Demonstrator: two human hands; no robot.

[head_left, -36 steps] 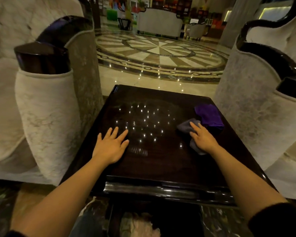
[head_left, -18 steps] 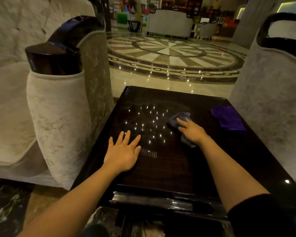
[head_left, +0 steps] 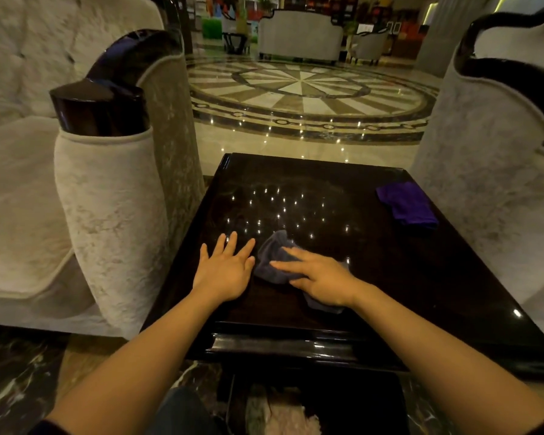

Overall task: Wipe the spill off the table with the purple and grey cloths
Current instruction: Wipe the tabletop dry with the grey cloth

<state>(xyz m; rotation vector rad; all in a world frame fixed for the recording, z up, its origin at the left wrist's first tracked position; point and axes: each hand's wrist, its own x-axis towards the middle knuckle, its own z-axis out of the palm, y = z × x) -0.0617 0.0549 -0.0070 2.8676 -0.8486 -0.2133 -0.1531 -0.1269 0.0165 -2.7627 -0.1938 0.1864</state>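
A dark glossy table (head_left: 390, 277) fills the middle of the view. My right hand (head_left: 319, 277) lies flat on a crumpled grey cloth (head_left: 272, 254) near the table's front left, fingers spread and pointing left, pressing the cloth down. My left hand (head_left: 225, 268) rests flat on the table just left of the cloth, fingers apart, holding nothing. A purple cloth (head_left: 407, 205) lies by itself at the table's right edge. No spill can be made out on the shiny top, only small light reflections.
A pale armchair with a dark glossy armrest (head_left: 101, 108) stands close on the left. Another pale chair (head_left: 490, 171) borders the table's right side. Beyond the table lies a patterned marble floor (head_left: 305, 95) with more seating far back.
My right hand has slid the grey cloth leftward across the table, away from the purple cloth, until it lies beside my left hand. The left hand has stayed flat in place.
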